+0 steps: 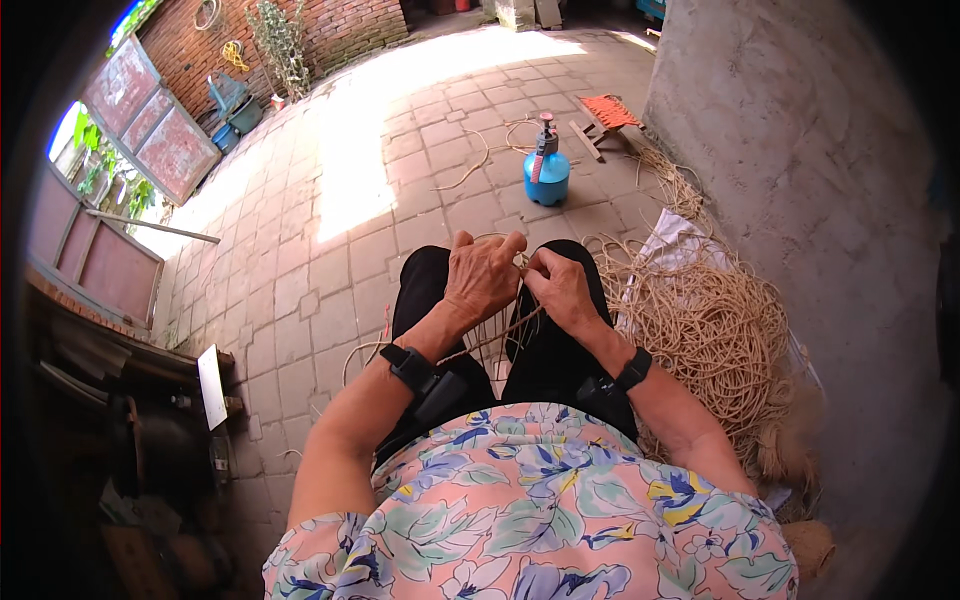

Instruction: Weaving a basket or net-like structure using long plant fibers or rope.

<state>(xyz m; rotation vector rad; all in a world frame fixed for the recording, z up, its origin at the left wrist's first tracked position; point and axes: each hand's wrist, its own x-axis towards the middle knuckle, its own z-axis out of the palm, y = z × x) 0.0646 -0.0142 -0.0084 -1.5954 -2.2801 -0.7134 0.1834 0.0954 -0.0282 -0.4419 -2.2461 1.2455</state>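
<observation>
Above my knees, my left hand (482,276) and my right hand (562,288) are close together, fingers bent. Between them runs a thin tan cord (520,323), part of which hangs in a loop below the hands. The right thumb and fingers pinch it near the left fingertips. My left hand is curled with its back up, so its grip on the cord is partly hidden. Several thin strands hang down between my thighs. On my right lies a large tangled heap of the same tan cord (715,345).
A blue pump sprayer (546,180) stands on the paving ahead. Beyond it is a small folding stool (608,113) with an orange woven seat. A grey wall (800,160) rises on the right. Dark clutter (160,440) lines the left, with a white board (212,387).
</observation>
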